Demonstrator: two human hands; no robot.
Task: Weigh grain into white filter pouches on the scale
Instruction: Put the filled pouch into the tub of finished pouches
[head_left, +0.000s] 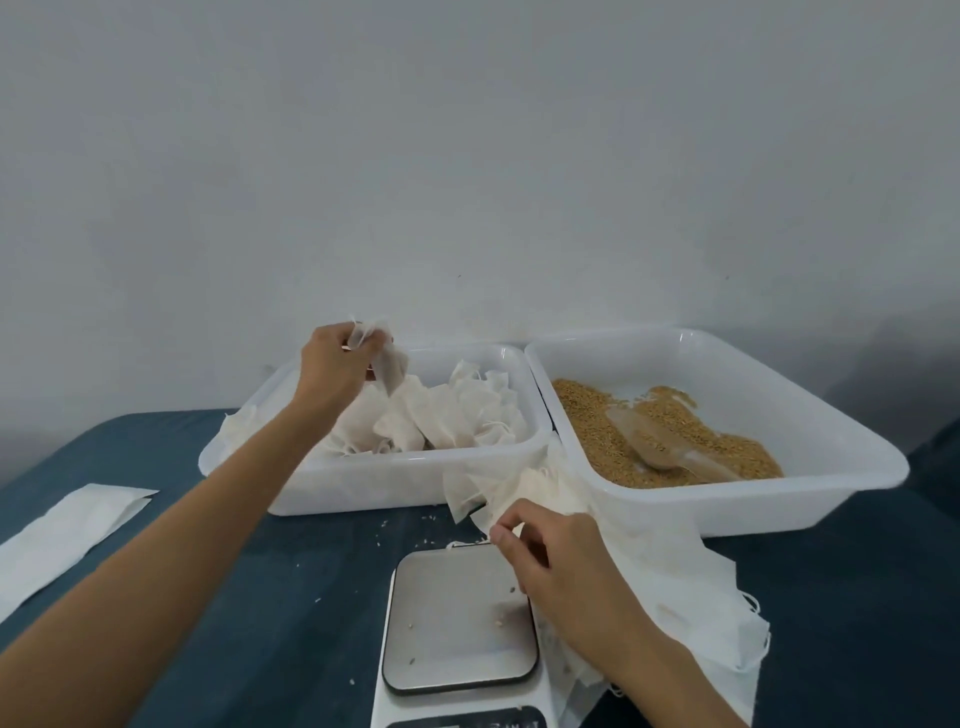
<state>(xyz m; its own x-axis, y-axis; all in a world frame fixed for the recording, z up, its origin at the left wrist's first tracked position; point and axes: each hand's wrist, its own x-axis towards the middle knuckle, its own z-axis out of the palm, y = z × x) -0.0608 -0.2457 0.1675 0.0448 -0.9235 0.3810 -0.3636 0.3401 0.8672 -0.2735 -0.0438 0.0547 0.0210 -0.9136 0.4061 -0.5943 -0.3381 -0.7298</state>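
The left hand (337, 364) reaches forward on an outstretched arm, raised over the left white tray (363, 483), fingers pinching a filled filter pouch (387, 366) by its top so it hangs above the heap of pouches (447, 415) there. The right hand (561, 561), wrist bent, fingers curled, pinches an empty pouch (498, 493) from the loose pile (691, 587) beside the scale (457, 618). Grain (597, 421) and a clear scoop (670, 447) lie in the right tray (779, 499).

One head-worn wide-angle view looks forward and down from close above the dark table (260, 597); the scale (460, 623) sits nearest, two tubs beyond, bare wall (467, 156) filling the upper half.
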